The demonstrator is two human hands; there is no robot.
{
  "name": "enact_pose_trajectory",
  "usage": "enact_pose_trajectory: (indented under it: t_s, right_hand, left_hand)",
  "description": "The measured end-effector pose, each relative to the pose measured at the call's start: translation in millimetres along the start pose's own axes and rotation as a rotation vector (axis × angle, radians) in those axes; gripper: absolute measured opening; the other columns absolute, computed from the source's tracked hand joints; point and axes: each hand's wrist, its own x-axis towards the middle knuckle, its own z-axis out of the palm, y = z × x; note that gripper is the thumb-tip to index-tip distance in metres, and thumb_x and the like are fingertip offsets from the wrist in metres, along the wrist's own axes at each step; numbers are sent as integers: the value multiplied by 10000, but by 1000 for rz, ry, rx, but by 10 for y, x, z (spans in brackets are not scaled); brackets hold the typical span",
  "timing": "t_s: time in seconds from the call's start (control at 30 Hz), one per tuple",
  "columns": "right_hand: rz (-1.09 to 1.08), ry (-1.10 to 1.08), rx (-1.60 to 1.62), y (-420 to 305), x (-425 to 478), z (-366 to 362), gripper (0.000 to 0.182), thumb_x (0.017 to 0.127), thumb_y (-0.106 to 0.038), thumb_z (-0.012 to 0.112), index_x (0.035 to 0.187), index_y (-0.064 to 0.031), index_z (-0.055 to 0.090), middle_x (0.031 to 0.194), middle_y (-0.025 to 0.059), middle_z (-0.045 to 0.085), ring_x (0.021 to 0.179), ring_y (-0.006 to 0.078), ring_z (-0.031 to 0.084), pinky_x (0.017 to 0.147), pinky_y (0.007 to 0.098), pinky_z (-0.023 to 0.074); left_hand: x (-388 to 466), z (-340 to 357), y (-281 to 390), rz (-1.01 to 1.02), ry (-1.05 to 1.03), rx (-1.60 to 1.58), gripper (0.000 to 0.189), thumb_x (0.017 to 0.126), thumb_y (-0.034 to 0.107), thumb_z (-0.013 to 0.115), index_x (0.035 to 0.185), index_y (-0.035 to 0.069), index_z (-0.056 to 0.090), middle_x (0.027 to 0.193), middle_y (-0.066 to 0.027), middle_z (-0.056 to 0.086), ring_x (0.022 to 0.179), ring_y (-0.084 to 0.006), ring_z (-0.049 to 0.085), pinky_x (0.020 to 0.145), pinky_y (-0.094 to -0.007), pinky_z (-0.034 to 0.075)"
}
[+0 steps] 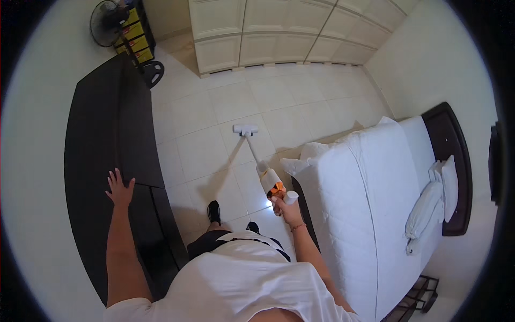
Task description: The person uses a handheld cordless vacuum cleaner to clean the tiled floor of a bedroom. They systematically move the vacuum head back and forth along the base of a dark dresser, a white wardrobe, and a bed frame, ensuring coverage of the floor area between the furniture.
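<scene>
My right hand (285, 206) is closed around the handle of a white and orange cordless stick vacuum cleaner (269, 179). Its thin tube slants forward and left to a white floor head (245, 129), which rests on the pale tiles. On the left, my left hand (120, 188) is spread with the fingers apart over the top of a long dark wooden cabinet (94, 149); whether the palm touches it I cannot tell. Nothing is held in that hand.
A bed (350, 201) with white bedding stands close on the right, its dark headboard (452, 169) against the wall. Pale panelled cabinets (277, 44) line the far side. A black pedestal fan (110, 24) and yellow-fronted drawers (136, 42) stand at the upper left.
</scene>
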Motion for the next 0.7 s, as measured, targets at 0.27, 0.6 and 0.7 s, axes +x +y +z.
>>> enact_pose_trajectory:
  t_s: [0.27, 0.6, 0.7]
  right_hand:
    - [44, -181, -251, 72, -869, -596, 179, 821, -192, 724, 828, -56, 607, 629, -6, 558, 554, 89, 525, 514, 259, 423]
    - [129, -254, -403, -468, -1589, -1045, 179, 760, -137, 743, 712, -49, 595, 592, -33, 533, 529, 87, 474, 498, 273, 396]
    - [112, -415, -371, 6, -1042, -883, 138, 818, -143, 683, 850, -23, 623, 610, 1, 548, 548, 86, 516, 490, 251, 398]
  left_hand:
    - [-1510, 365, -532, -206, 127, 61, 851, 886, 599, 527, 1547, 226, 143, 1603, -158, 72, 1468, -383, 93, 1057, -736, 113]
    - [-2250, 265, -591, -251, 155, 18, 897, 840, 466, 656, 1543, 229, 151, 1599, -131, 118, 1469, -350, 119, 1107, -671, 151]
    - [-2248, 243, -628, -248, 162, 22, 885, 846, 454, 653, 1541, 230, 153, 1597, -126, 126, 1468, -337, 126, 1116, -657, 158]
